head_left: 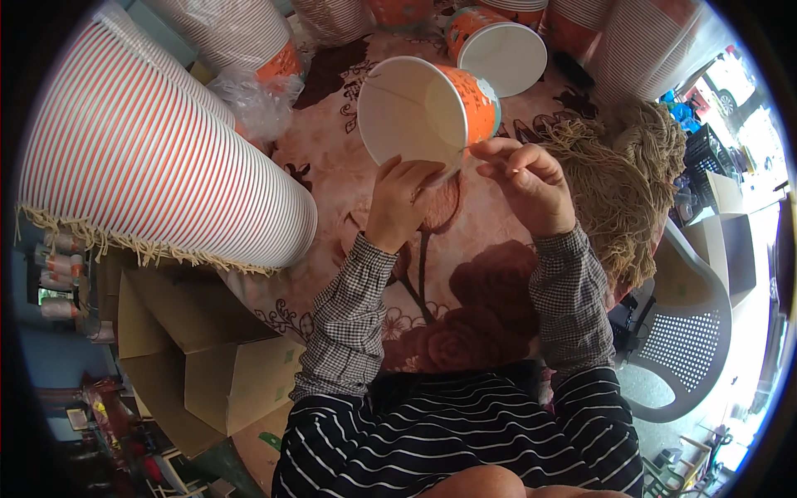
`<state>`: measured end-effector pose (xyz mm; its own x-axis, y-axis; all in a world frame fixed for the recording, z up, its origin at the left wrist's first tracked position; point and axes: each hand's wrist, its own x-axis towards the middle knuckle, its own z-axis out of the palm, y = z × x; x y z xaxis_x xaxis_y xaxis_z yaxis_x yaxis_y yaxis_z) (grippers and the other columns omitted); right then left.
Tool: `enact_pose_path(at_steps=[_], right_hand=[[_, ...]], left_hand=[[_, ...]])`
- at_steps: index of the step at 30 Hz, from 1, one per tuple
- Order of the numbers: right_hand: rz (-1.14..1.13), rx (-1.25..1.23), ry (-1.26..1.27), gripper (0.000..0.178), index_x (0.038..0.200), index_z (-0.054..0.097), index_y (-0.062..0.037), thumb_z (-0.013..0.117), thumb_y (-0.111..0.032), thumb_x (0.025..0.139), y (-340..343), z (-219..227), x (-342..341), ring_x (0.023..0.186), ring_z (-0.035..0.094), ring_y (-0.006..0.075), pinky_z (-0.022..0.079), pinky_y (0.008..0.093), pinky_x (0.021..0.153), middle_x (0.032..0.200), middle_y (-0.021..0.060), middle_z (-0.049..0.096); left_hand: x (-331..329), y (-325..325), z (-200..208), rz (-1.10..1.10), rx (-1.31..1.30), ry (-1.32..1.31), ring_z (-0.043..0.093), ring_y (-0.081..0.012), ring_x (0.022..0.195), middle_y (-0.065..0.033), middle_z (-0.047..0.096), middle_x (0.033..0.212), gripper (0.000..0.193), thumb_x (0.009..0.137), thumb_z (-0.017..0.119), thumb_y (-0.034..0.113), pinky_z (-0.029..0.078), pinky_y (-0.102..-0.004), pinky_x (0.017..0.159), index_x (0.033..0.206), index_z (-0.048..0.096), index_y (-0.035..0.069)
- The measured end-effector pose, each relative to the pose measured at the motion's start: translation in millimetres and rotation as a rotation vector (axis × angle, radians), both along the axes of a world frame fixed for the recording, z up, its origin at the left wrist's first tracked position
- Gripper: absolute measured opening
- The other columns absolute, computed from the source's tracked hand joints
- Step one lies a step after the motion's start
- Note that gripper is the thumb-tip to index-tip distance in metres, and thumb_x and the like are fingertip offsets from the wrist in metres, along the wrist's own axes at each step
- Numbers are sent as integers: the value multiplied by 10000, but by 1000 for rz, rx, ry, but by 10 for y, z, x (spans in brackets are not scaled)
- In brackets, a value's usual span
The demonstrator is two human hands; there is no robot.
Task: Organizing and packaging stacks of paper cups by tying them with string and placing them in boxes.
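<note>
**Paper bucket (419,112) tipped in your left hand (403,203), above the flowered cloth (457,257)**

Leftmost, nested buckets (166,158) lie tilted. Your left fingers hook the near rim. Your right hand (531,183) is by the rim's right side, fingers curled; whether they pinch anything, I cannot tell. Beyond lie tan cords (610,178). Rim work seems in hand; the next move calls for steady left support.

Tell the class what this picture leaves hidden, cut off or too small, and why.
In the head view:
Outer base of held tub: hidden by its own walls.
Whether the right hand pinches anything: too small to tell.
Far end of long stack: lost in dark rim.
Rest of upper orange tub: cut off by upper edge.
</note>
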<state>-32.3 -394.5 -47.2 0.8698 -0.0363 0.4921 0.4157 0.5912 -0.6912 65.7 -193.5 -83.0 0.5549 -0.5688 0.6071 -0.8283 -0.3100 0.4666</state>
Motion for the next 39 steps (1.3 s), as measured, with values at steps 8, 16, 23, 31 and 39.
enact_pose_path(at_steps=[8, 16, 23, 31, 39], right_hand=[[-180, -251, 126, 69, 963, 658, -19, 667, -46, 900, 131, -122, 45, 1141, 578, 205, 427, 357, 1018, 1242, 124, 623], [-670, -970, -120, 119, 907, 656, -26, 720, -23, 806, 347, 45, -14, 1101, 599, 275, 487, 362, 918, 1231, 130, 622], [-643, -1115, -209, 134, 853, 636, -18, 713, 2, 746, 487, -237, 91, 1128, 582, 326, 505, 410, 907, 1246, 135, 610], [-621, -1198, -186, 109, 868, 644, -22, 692, -77, 787, 488, -364, 137, 1113, 579, 339, 491, 428, 935, 1250, 136, 595], [266, -889, 119, 82, 915, 662, -22, 677, -57, 843, 448, -272, 30, 881, 660, 226, 538, 325, 760, 1150, 111, 633]], left_hand=[[-114, 20, 218, -159, -642, 585, 627, -112, 900, -71, 663, 1038, 267, 964, 618, 124, 504, -236, 787, 1173, 574, -37], [31, 121, 35, -96, -601, 590, 586, -72, 882, -29, 649, 1030, 289, 986, 591, 151, 490, -238, 782, 1207, 587, -35], [34, 44, -57, -145, -578, 710, 565, -52, 909, -16, 625, 1016, 249, 996, 554, 110, 470, -208, 788, 1191, 580, -41], [39, -11, -87, -224, -694, 746, 554, -39, 880, -18, 622, 1026, 253, 1010, 539, 142, 456, -188, 768, 1181, 567, -42], [36, -60, -123, -47, -590, 681, 504, -38, 751, 29, 600, 844, 253, 1018, 535, 166, 431, -204, 659, 1117, 633, -44]])
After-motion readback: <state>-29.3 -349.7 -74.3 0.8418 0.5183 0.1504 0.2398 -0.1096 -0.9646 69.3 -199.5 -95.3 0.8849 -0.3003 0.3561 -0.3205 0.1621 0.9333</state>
